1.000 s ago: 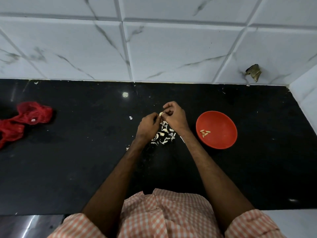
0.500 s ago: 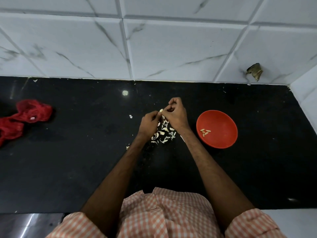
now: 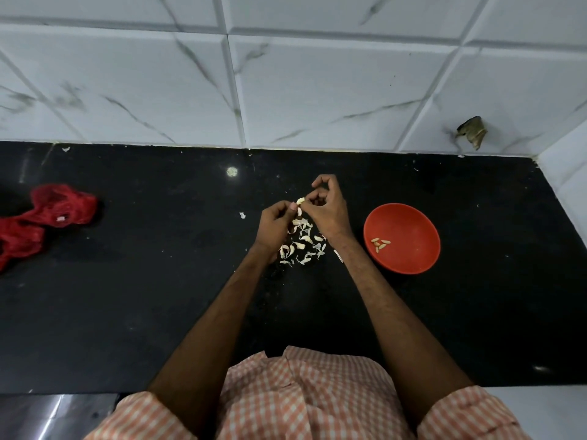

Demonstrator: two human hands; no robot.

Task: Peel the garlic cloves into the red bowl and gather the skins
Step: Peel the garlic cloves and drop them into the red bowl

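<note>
Clove point(image 3: 300, 201) in pinch of left hand point(image 3: 274, 225) and right hand point(image 3: 328, 211) over open counter point(image 3: 158, 281), red bowl point(image 3: 409, 217) beside.

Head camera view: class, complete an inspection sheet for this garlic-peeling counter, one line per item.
Surface: black stone counter.
Job's things: round red plastic bowl holding a few peeled cloves; pale garlic clove, held; papery skins piled on the counter.
Clutter: crumpled red mesh bag at far left.
Grippers: left hand and right hand both pinch the clove.
Cables: nothing seen.
Surroundings: white marble-look tiled wall; brown scrap stuck on it.
</note>
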